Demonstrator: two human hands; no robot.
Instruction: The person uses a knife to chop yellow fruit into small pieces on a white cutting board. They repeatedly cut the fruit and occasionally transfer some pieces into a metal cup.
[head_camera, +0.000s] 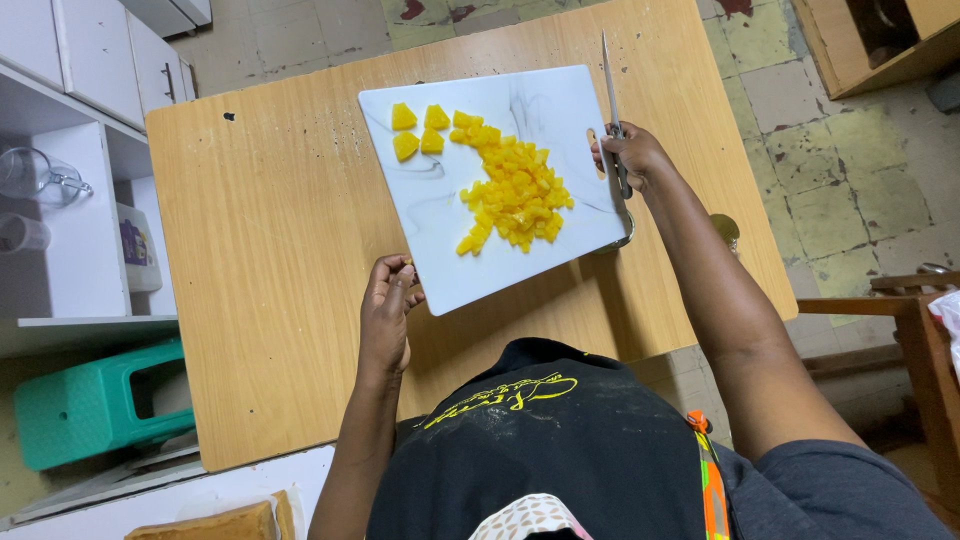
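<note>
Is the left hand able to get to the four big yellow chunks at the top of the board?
Probably yes. The left hand is at the white cutting board's near edge, and bare board lies between it and the four big chunks; the diced pile sits off to the side.

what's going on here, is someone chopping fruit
A person stands at a wooden table with a white cutting board on it. The right hand holds a knife at the board's right edge, blade pointing away. The left hand rests at the board's near left corner, pinching a small yellow bit. On the board lie a pile of diced yellow fruit and four larger chunks beside it.
</note>
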